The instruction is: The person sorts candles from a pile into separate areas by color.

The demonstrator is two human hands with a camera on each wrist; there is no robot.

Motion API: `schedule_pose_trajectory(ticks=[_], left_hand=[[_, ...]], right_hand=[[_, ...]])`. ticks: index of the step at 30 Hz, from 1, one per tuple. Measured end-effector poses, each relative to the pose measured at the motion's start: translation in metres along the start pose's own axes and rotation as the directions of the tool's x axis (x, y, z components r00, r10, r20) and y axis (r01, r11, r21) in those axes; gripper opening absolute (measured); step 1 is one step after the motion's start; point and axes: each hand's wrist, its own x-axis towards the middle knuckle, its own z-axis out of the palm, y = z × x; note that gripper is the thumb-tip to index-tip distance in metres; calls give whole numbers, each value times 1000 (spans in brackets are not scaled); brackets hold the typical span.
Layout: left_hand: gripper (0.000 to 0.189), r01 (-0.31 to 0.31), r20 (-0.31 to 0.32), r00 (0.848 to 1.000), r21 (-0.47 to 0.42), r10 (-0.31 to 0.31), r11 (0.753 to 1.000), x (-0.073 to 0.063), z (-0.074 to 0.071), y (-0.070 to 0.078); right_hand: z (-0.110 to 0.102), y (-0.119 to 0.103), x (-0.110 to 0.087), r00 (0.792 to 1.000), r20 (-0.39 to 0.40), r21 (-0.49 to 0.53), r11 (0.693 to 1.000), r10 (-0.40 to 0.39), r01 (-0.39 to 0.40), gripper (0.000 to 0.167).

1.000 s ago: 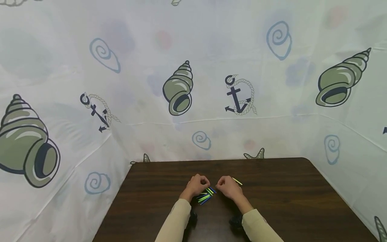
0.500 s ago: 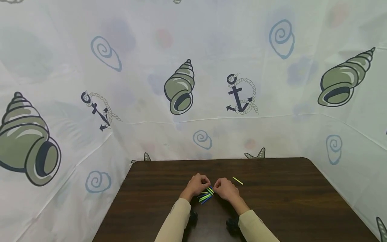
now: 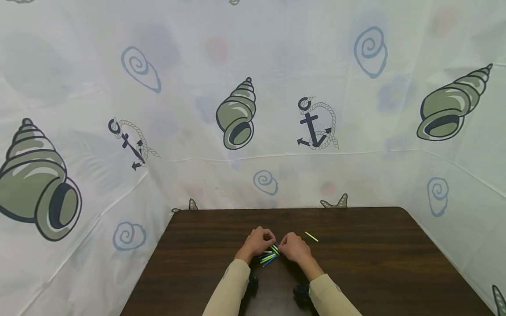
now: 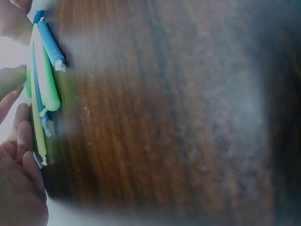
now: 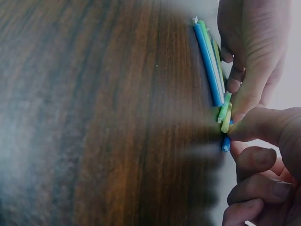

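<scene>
Slim blue, green and yellow candles [image 3: 269, 259] with white wicks lie in a small pile on the dark table. My left hand [image 3: 258, 241] bends over the pile's far side, thumb and index finger meeting at the candles. From the right, my right hand [image 3: 296, 249] pinches at the end of a blue candle [image 5: 226, 142]; its other fingers are curled. In the right wrist view, a yellow candle [image 5: 226, 118] lies at the right thumb tip. The left wrist view shows several candle ends [image 4: 51, 89] beside the left fingers [image 4: 23, 136]. The fingertips partly hide what they grip.
One yellow candle [image 3: 311, 236] lies apart, beyond the right hand. The dark wooden table [image 3: 375, 254] reaches back to a white curtain [image 3: 178, 87] printed with shells and anchors. Black devices [image 3: 302, 293] sit under the wrists.
My right hand has shifted slightly left, closer to the left fingertips and the pile, uncovering more of the lone yellow candle. My left hand has hardly moved.
</scene>
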Motion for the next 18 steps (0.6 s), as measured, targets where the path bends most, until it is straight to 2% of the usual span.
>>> schedule_pose_trajectory(ticks=[8, 14, 18], left_hand=[[13, -11, 0, 1000, 6, 11, 1000, 3, -1, -3], [13, -13, 16, 1000, 5, 13, 1000, 5, 0, -8], [12, -13, 28, 1000, -2, 13, 1000, 5, 0, -10]], right_hand=[[-1, -9, -2, 1000, -11, -32, 999, 6, -6, 32], [3, -8, 2, 1000, -5, -54, 998, 19, -19, 47], [5, -6, 3, 1000, 4, -57, 998, 10, -9, 51]])
